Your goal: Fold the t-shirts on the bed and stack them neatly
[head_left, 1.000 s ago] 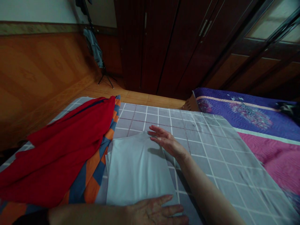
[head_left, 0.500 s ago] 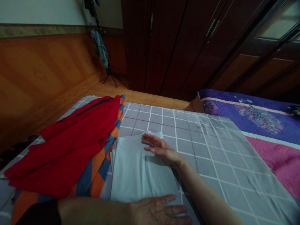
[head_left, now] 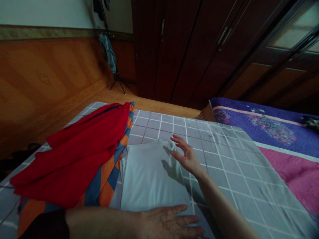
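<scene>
A pale, folded piece of clothing (head_left: 147,176) lies flat on the grey checked bedsheet (head_left: 224,149). Across its near end rests my left hand (head_left: 171,220), palm down with the fingers spread. My right hand (head_left: 185,154) is at the garment's far right corner, fingers apart and slightly curved, with nothing in them. It casts a shadow on the cloth and seems raised just above it. Some layered edges show along the garment's left side.
To the left lies a red garment (head_left: 82,149) on an orange and blue patterned cloth (head_left: 107,179). A purple and pink quilted surface (head_left: 274,132) is at the right. Beyond the bed stand a dark wardrobe (head_left: 171,49) and a rack with a hanging blue cloth (head_left: 109,53).
My right hand has moved right and lifted from the garment's top toward its far right corner. That far edge now lies smoother. My left hand stays almost in place.
</scene>
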`<state>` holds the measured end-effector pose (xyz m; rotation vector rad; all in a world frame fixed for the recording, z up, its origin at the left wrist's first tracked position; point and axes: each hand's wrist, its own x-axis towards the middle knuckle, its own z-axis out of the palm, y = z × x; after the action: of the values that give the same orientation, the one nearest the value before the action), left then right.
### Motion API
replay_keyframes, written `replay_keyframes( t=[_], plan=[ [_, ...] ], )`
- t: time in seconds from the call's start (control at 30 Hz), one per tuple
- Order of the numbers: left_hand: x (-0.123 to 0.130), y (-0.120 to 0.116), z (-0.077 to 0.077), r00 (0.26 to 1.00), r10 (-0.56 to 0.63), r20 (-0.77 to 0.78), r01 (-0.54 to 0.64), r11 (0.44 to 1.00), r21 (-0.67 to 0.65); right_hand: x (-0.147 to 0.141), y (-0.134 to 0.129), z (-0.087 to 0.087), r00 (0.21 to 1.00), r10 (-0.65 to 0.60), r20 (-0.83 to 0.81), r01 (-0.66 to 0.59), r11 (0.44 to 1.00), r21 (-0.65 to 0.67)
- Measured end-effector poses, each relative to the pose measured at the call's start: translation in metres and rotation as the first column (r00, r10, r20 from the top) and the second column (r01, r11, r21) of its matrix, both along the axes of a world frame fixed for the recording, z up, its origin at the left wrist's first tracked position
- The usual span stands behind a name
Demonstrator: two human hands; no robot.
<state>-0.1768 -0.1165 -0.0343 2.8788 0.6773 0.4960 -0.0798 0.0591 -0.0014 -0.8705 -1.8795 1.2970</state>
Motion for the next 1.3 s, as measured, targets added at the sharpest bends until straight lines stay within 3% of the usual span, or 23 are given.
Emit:
replay_keyframes(
  t=[0.1, 0.17, 0.27, 0.33, 0.37, 0.4, 0.47, 0.53, 0.6, 0.73, 0.83, 0.9, 1.0, 1.13, 1.2, 1.3],
  plan=[
    [0.002, 0.005, 0.004, 0.979, -0.012, 0.202, 0.056, 0.976, -0.211, 0.012, -0.039, 0.009, 0.995, -0.076, 0.061, 0.065, 0.984, 0.165],
    [0.000, 0.010, 0.012, 0.905, 0.144, 0.401, 0.030, 0.917, -0.398, 0.023, -0.071, 0.008, 0.983, -0.173, 0.052, 0.163, 0.974, 0.159],
    [-0.009, 0.021, 0.030, 0.619, 0.545, 0.566, -0.112, 0.774, -0.623, 0.040, -0.116, -0.005, 0.956, -0.263, 0.130, 0.239, 0.955, 0.177],
    [-0.017, 0.030, 0.043, 0.470, 0.674, 0.569, -0.217, 0.713, -0.666, 0.048, -0.137, -0.017, 0.928, -0.281, 0.245, 0.202, 0.931, 0.305],
    [-0.019, 0.035, 0.047, 0.474, 0.684, 0.555, -0.258, 0.710, -0.655, 0.051, -0.145, -0.023, 0.907, -0.286, 0.308, 0.150, 0.904, 0.399],
    [-0.021, 0.039, 0.050, 0.527, 0.668, 0.525, -0.292, 0.723, -0.626, 0.053, -0.150, -0.028, 0.883, -0.284, 0.374, 0.071, 0.868, 0.491],
    [-0.021, 0.049, 0.048, 0.705, 0.580, 0.409, -0.341, 0.782, -0.522, 0.054, -0.155, -0.039, 0.821, -0.279, 0.497, -0.105, 0.783, 0.613],
    [-0.020, 0.059, 0.038, 0.839, 0.499, 0.216, -0.387, 0.827, -0.407, 0.054, -0.157, -0.047, 0.754, -0.291, 0.589, -0.224, 0.729, 0.647],
    [-0.022, 0.069, 0.022, 0.882, 0.470, 0.024, -0.439, 0.840, -0.320, 0.054, -0.157, -0.053, 0.707, -0.318, 0.632, -0.264, 0.710, 0.653],
    [-0.046, 0.093, -0.002, 0.879, 0.448, -0.160, -0.475, 0.847, -0.238, 0.053, -0.157, -0.056, 0.675, -0.354, 0.647, -0.278, 0.690, 0.668],
    [-0.075, 0.107, -0.004, 0.855, 0.474, -0.213, -0.511, 0.839, -0.185, 0.052, -0.158, -0.054, 0.663, -0.372, 0.650, -0.274, 0.687, 0.673],
    [-0.090, 0.110, -0.002, 0.810, 0.535, -0.240, -0.576, 0.804, -0.147, 0.052, -0.158, -0.053, 0.655, -0.381, 0.653, -0.273, 0.686, 0.674],
    [-0.102, 0.097, 0.002, 0.747, 0.613, -0.257, -0.652, 0.751, -0.103, 0.051, -0.158, -0.051, 0.653, -0.382, 0.654, -0.275, 0.684, 0.675],
    [-0.111, 0.060, 0.003, 0.802, 0.525, -0.285, -0.573, 0.810, -0.121, 0.052, -0.157, -0.050, 0.676, -0.358, 0.644, -0.281, 0.683, 0.675],
    [-0.121, 0.045, 0.001, 0.749, 0.591, -0.300, -0.640, 0.762, -0.097, 0.053, -0.156, -0.050, 0.687, -0.349, 0.637, -0.282, 0.680, 0.677],
    [-0.140, 0.029, 0.000, 0.616, 0.733, -0.290, -0.769, 0.639, -0.020, 0.054, -0.155, -0.050, 0.694, -0.343, 0.633, -0.280, 0.682, 0.676]
  ],
)
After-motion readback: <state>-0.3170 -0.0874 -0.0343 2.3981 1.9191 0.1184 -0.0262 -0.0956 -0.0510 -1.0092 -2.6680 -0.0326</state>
